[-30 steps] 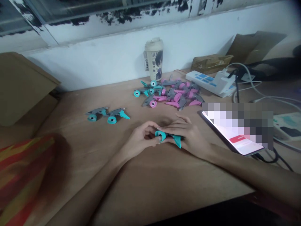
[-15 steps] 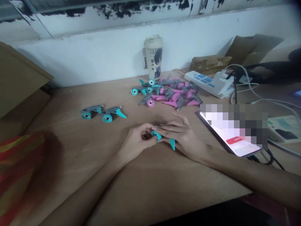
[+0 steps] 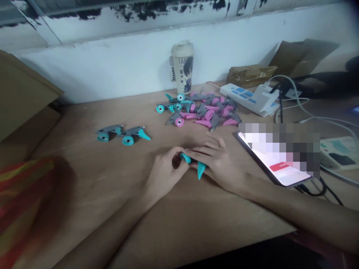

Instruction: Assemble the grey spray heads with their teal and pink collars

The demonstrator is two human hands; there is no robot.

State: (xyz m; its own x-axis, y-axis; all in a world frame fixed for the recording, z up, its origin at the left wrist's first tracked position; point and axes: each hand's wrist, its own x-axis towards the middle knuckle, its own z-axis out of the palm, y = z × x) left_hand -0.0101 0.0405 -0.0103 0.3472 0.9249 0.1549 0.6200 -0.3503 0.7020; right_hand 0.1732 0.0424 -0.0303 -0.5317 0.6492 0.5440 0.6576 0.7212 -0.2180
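Between my two hands is a small teal plastic piece (image 3: 201,170) with a rounded part at one end and a pointed fin at the other; fingers cover its middle. My left hand (image 3: 165,170) pinches the rounded end with thumb and fingertips. Across the top and right side, the fingers of my right hand (image 3: 221,160) close on the same piece. Two similar teal-and-grey pieces (image 3: 128,140) lie to the left, each with a round ring. Beyond my hands sits a heap of pink-and-grey pieces (image 3: 209,114), with several teal-and-grey ones (image 3: 160,108) at its left side.
A lidded coffee tumbler (image 3: 183,69) stands against the wall. To the right are a lit phone (image 3: 280,168), a white power strip (image 3: 244,95) with cables, and a taped brown package (image 3: 249,76). Cardboard (image 3: 22,93) and red-yellow striped cloth (image 3: 25,205) occupy the left.
The held teal piece has turned a little in my fingers, its fin shifting left and pointing more downward. Both hands stay in nearly the same place.
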